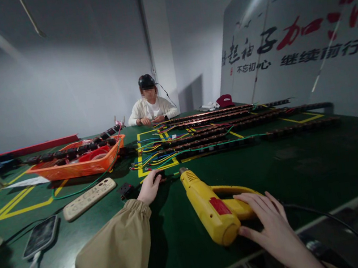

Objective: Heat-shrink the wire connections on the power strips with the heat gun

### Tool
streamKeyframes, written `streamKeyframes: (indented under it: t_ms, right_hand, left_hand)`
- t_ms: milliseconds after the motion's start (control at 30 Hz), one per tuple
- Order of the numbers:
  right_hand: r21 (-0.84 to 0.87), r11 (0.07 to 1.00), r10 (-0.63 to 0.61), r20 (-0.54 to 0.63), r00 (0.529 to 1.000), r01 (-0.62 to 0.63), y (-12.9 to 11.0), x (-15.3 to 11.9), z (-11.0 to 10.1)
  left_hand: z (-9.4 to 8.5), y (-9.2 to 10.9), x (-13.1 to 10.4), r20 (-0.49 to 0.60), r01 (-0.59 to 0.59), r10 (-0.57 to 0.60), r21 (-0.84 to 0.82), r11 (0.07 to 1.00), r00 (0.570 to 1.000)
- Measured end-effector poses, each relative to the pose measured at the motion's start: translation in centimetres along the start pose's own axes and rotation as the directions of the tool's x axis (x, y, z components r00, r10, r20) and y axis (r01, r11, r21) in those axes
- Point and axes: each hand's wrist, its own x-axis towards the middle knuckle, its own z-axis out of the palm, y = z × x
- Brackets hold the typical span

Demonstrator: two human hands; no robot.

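Note:
A yellow heat gun [207,206] with a red label lies near the front of the green table, its nozzle pointing up and left. My right hand [269,217] is on its rear, fingers over the handle and thumb by the round back end. My left hand [149,188] is closed on a black piece [160,174] whose exact kind I cannot make out. From that piece a short green wire [173,174] reaches to just beside the nozzle. A small black block [126,191] rests left of my left hand.
Long dark wire bundles [214,139] with coloured ends lie across the table. At left are an orange basket [76,169] of parts, a power strip [90,198] and a phone [41,236] with a white cable. Opposite sits a person [151,106]; a dark red cap [225,100] lies behind.

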Motion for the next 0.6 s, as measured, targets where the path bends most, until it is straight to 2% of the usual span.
streamKeyframes:
  t_ms: [200,333,433,600]
  right_hand:
    - [-0.053,0.998,0.018,-0.025,1.0,-0.019,0.7,-0.1,0.2]
    - [-0.083,0.996,0.015,-0.061,0.998,-0.02,-0.1,-0.4,0.5]
    - [-0.102,0.995,0.002,-0.079,0.997,-0.011,-1.0,-0.6,0.7]
    - [-0.106,0.993,-0.058,-0.088,0.994,0.048,-2.6,-0.8,1.0]
  left_hand:
    - [0.0,0.4,-0.2,0.048,-0.023,0.023,0.007,1.0,0.999]
    - [0.0,0.2,-0.4,0.11,-0.112,0.108,0.027,0.993,0.988]
    - [0.1,0.0,-0.3,0.105,-0.139,0.134,0.041,0.989,0.985]
    - [0.1,0.1,-0.3,0.051,-0.116,0.114,0.03,0.993,0.992]
